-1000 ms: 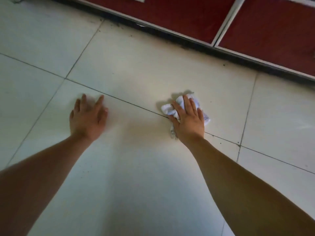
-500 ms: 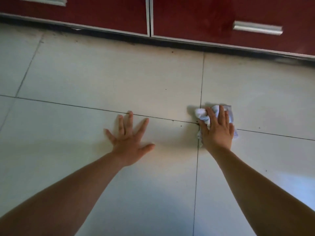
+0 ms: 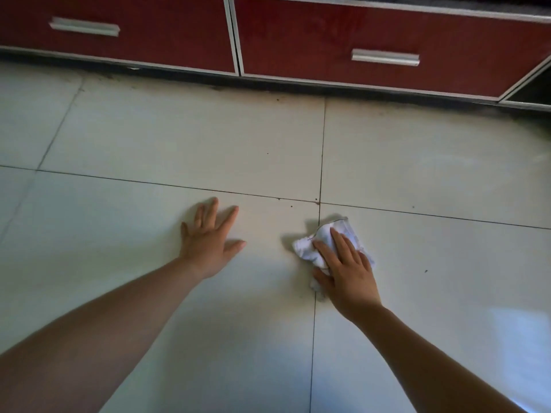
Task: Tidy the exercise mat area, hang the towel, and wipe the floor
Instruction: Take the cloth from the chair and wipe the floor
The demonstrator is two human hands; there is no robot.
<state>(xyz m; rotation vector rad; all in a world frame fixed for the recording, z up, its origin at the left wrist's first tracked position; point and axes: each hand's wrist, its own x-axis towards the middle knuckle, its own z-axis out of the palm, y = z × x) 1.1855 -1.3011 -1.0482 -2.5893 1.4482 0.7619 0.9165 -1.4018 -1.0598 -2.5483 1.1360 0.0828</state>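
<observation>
A crumpled white cloth [image 3: 340,231] lies on the pale tiled floor [image 3: 179,144], over the vertical grout line just below the tile crossing. My right hand [image 3: 346,269] presses flat on the cloth with straight fingers, covering its near half. My left hand [image 3: 208,242] rests flat on the bare tile to the left, fingers spread, holding nothing. Both forearms reach in from the bottom of the view.
A low red cabinet [image 3: 328,40] with two drawer fronts and silver handles [image 3: 384,57] runs along the far edge of the floor, a dark grimy gap beneath it. Small dark specks dot the tiles near the crossing [image 3: 317,201].
The view has swung so the cabinet now faces me squarely. My right hand has slid the cloth back towards me, from the grout crossing to just below it. My left hand stays planted.
</observation>
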